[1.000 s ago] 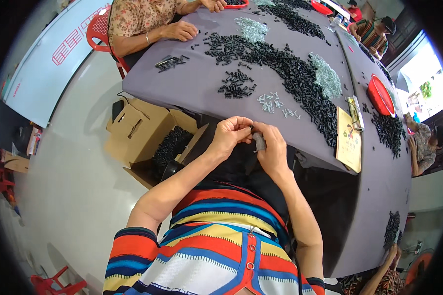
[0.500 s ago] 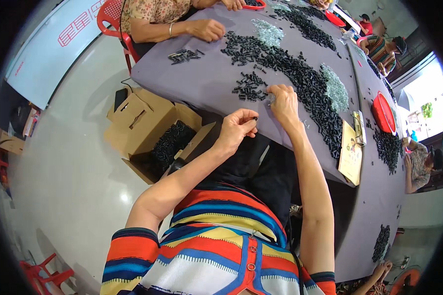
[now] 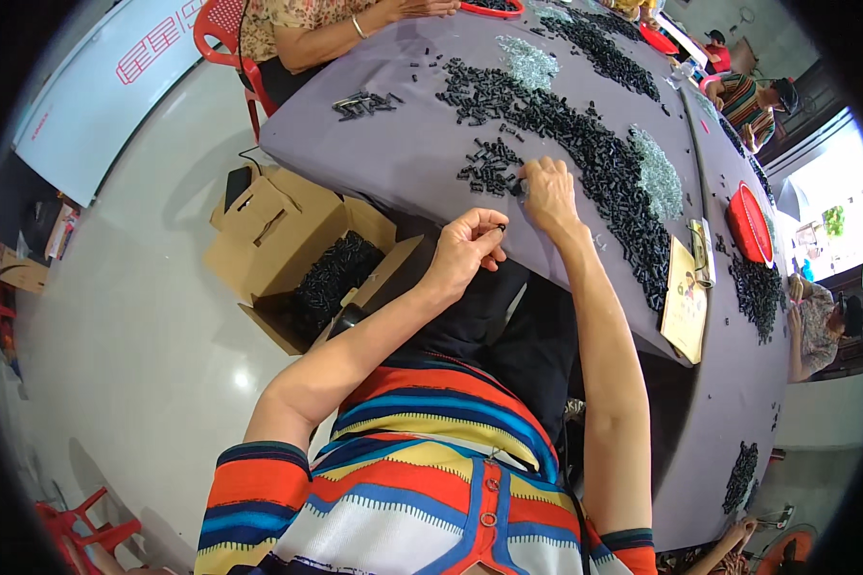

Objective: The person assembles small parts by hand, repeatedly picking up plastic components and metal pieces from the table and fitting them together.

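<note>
— While the left hand (image 3: 465, 251) is hovering off the table edge, what is it carrying?

— Item one: a small black part (image 3: 500, 228), being pinched between thumb and fingertips, the other fingers curling in. It is hanging over the lap, just short of the cloth.

— And the right hand (image 3: 548, 195)?

— Item two: it is resting palm down on the grey cloth (image 3: 403, 153), fingers pressed together and touching the near edge of a small heap (image 3: 489, 165) of the same black parts. Whether it is gripping one, I cannot tell.

— What is lying around that heap?

— Item three: a long black band (image 3: 585, 153) of parts is running across the table beyond the right hand. Item four: two pale, glinting piles, one far (image 3: 530, 63) and one to the right (image 3: 658, 178). Item five: a few loose parts (image 3: 362, 102) are sitting toward the far left corner.

— Further out?

— Item six: a tan card (image 3: 685, 301) is leaning at the table's right edge, with a red bowl (image 3: 749, 223) beyond it. Item seven: an open box (image 3: 288, 259) is standing on the floor to the left, black parts filling one side.

— Anyone else?

— Item eight: another person (image 3: 302, 24) is sitting at the far side on a red chair (image 3: 219, 21), hands working at a red tray (image 3: 490, 9). More people are sitting along the right edge.
</note>
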The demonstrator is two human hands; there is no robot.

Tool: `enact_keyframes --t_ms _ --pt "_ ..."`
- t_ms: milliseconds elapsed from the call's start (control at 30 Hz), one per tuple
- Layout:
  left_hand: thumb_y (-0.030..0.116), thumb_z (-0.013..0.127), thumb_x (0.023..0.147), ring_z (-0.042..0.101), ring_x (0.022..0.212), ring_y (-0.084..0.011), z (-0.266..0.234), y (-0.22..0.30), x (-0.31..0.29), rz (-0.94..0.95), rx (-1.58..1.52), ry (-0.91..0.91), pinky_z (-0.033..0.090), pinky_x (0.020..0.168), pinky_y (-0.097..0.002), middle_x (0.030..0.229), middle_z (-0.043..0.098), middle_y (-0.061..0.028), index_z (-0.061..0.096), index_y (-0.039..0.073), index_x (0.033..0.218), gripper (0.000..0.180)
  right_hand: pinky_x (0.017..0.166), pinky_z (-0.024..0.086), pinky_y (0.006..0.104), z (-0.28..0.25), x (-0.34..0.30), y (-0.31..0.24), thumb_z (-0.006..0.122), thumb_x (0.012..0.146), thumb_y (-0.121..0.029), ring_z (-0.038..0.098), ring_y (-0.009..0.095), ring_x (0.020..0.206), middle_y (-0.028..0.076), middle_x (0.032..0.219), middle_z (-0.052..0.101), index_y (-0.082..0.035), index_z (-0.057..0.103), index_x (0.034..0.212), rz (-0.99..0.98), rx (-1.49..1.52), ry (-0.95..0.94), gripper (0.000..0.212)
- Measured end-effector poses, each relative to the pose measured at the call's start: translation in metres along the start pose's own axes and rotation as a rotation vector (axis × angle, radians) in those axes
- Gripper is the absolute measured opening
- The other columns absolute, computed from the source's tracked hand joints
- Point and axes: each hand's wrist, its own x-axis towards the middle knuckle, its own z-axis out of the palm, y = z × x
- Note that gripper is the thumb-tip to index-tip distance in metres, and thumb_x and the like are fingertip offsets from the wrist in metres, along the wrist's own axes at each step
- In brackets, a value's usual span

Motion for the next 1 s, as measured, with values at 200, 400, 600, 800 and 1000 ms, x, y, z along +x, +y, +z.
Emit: enact_keyframes --t_ms 200,400,600,800,1000 --pt "0.008 0.055 0.09 0.058 0.064 -0.0074 0.003 -0.001 0.0 -0.006 -0.077 0.012 0.049 0.055 -0.0203 0.077 0.059 -0.0009 0.061 0.002 0.105 0.017 0.075 0.041 0.0426 -0.039 -0.034 -0.003 0.051 0.073 0.002 0.052 0.035 0.088 0.016 0.089 0.056 -0.004 0.052 0.092 -0.029 0.215 0.152 0.021" --pt "0.006 0.055 0.09 0.058 0.069 -0.0105 0.007 -0.002 -0.007 -0.071 -0.139 -0.072 0.048 0.062 -0.0241 0.081 0.059 -0.0032 0.061 0.002 0.106 0.017 0.07 0.047 0.0319 -0.074 -0.104 -0.035 0.048 0.073 0.013 0.062 0.027 0.078 0.016 0.081 0.062 0.002 0.056 0.094 0.325 0.945 0.034 0.025" --pt "0.006 0.059 0.088 0.058 0.064 -0.008 0.018 -0.006 -0.015 -0.084 -0.103 -0.107 0.049 0.058 -0.0214 0.077 0.061 -0.0033 0.062 0.001 0.1 0.013 0.069 0.048 0.0239 -0.075 -0.139 -0.044 0.053 0.08 0.011 0.062 0.011 0.075 0.007 0.082 0.065 0.002 0.06 0.097 0.545 1.234 0.122 0.02" --pt "0.007 0.059 0.089 0.057 0.063 -0.0083 0.022 -0.007 -0.02 -0.098 -0.095 -0.161 0.048 0.057 -0.0214 0.077 0.061 -0.0036 0.062 0.001 0.096 0.01 0.069 0.049 0.0251 -0.076 -0.145 -0.04 0.053 0.077 0.014 0.063 0.012 0.075 0.008 0.081 0.067 0.003 0.06 0.097 0.563 1.203 0.093 0.024" --pt "0.007 0.057 0.09 0.056 0.067 -0.0103 0.021 -0.008 -0.02 -0.093 -0.044 -0.196 0.046 0.061 -0.0238 0.078 0.06 -0.0036 0.062 0.002 0.1 0.013 0.071 0.049 0.0255 -0.069 -0.148 -0.04 0.053 0.073 0.016 0.063 0.014 0.077 0.01 0.082 0.067 0.003 0.06 0.097 0.484 1.205 0.079 0.028"
